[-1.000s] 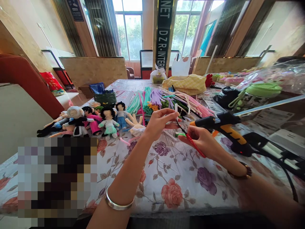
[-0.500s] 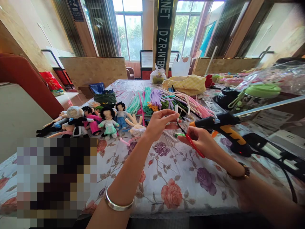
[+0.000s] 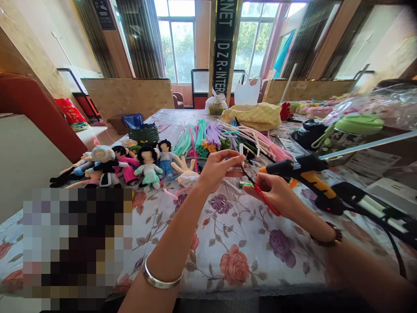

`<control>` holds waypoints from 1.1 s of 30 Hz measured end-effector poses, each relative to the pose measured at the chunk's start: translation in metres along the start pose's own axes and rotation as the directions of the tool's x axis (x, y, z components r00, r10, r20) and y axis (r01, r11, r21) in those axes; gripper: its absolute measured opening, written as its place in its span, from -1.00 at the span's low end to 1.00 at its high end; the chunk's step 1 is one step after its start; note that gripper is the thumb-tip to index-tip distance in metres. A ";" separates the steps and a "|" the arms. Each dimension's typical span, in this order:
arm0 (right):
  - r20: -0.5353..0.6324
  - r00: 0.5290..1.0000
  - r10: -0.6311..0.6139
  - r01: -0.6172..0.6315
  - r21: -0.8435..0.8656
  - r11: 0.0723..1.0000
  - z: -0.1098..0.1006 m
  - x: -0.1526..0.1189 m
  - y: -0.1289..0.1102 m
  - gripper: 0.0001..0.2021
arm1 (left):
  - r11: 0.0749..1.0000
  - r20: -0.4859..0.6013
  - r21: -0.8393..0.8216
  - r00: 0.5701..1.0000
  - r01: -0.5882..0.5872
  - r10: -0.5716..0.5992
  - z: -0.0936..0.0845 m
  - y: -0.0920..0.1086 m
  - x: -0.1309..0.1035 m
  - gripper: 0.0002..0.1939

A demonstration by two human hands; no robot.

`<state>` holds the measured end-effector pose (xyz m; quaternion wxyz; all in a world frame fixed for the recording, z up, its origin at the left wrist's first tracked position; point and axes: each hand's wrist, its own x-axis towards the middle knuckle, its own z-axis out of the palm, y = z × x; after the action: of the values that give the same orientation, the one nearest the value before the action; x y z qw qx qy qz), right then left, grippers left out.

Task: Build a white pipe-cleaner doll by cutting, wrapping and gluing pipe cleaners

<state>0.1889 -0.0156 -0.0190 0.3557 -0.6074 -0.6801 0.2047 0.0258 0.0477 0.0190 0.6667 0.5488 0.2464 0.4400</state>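
Note:
Pinched in the fingertips of my left hand point(image 3: 220, 169) is a short white piece of pipe cleaner point(image 3: 241, 149), pointing upward. My right hand point(image 3: 276, 193) is closed on a pair of red-handled scissors point(image 3: 266, 200). Their narrow dark blades reach up and left to the white piece, close beneath my left fingers. Whether the blades touch it is hard to make out. A pale figure with several thin upright limbs point(image 3: 188, 177) lies left of my left hand. Bundles of coloured pipe cleaners point(image 3: 213, 132) lie behind both hands.
A black-and-yellow glue gun point(image 3: 309, 176), its clear stick jutting right, stands beside my right hand. Several fuzzy dolls point(image 3: 148, 163) crowd the left. Farther back are a dark green basket point(image 3: 143, 134), a yellow pouch point(image 3: 252, 115) and a green-lidded jar point(image 3: 361, 126). A flowered cloth point(image 3: 208, 239) covers the table.

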 end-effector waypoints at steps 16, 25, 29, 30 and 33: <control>0.098 0.995 0.013 -0.021 0.081 0.996 0.000 0.001 0.004 -0.58 | 1.000 -0.019 -0.016 1.000 -0.003 0.002 -0.001 0.001 0.000 -0.81; 0.253 0.967 0.040 -0.121 0.312 0.942 -0.005 0.001 0.000 -0.59 | 0.996 0.042 -0.089 0.999 0.023 -0.019 -0.004 0.005 -0.001 -0.84; 0.337 0.941 0.024 -0.152 0.360 0.920 -0.006 0.001 0.001 -0.62 | 0.992 0.054 -0.119 0.998 0.044 -0.038 -0.006 0.006 -0.001 -0.83; 0.330 0.944 0.024 -0.149 0.360 0.921 -0.006 0.001 0.001 -0.62 | 0.992 0.058 -0.119 0.998 0.046 -0.039 -0.006 0.006 -0.001 -0.83; 0.291 0.956 0.030 -0.135 0.350 0.927 -0.006 0.000 -0.001 -0.60 | 0.991 0.066 -0.127 0.997 0.039 -0.031 -0.006 0.005 0.000 -0.84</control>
<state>0.1921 -0.0163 -0.0142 0.3539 -0.5236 -0.6470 0.4266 0.0192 0.0507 0.0218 0.7157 0.5143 0.2058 0.4252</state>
